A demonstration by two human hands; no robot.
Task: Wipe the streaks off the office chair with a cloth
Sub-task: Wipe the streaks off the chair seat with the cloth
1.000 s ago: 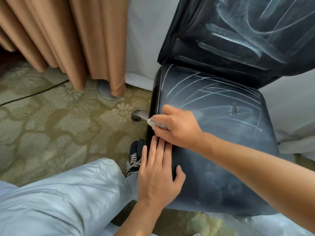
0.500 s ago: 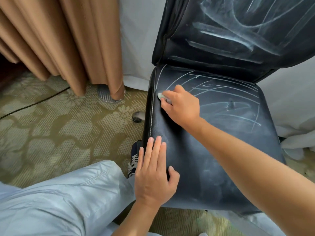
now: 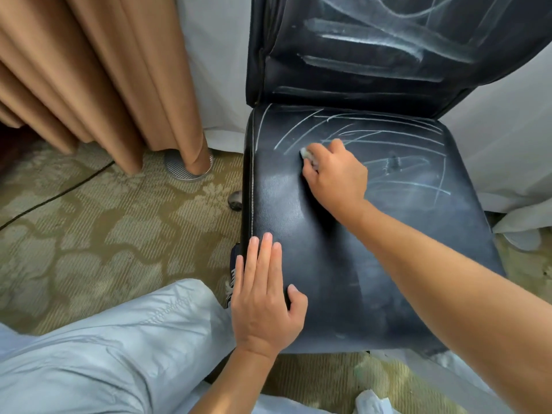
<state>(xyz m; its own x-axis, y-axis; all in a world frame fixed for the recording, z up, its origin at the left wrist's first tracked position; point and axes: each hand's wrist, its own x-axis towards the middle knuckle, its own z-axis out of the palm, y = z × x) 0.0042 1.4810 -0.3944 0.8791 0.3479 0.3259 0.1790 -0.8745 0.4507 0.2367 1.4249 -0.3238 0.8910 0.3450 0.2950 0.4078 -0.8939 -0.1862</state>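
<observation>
A black leather office chair [image 3: 388,264] fills the right half of the head view. White streaks [image 3: 388,135] cross the back part of its seat, and broader smears mark the backrest [image 3: 373,43]. My right hand [image 3: 334,174] grips a small pale cloth [image 3: 305,153], mostly hidden under the fingers, and presses it on the seat at the near edge of the streaks. My left hand [image 3: 264,294] lies flat on the seat's front left corner, fingers straight. The seat's front and left part looks dark with only a faint haze.
Tan curtains [image 3: 98,79] hang at the left over patterned carpet [image 3: 104,228], where a black cable [image 3: 56,195] and a round floor plate [image 3: 179,168] lie. White sheeting [image 3: 507,138] drapes behind the chair. My grey trouser leg [image 3: 104,348] and a dark shoe [image 3: 234,273] sit left of the seat.
My right hand has slid the cloth from the seat's left edge up and rightward into the streaked area. The left hand has stayed flat on the front corner.
</observation>
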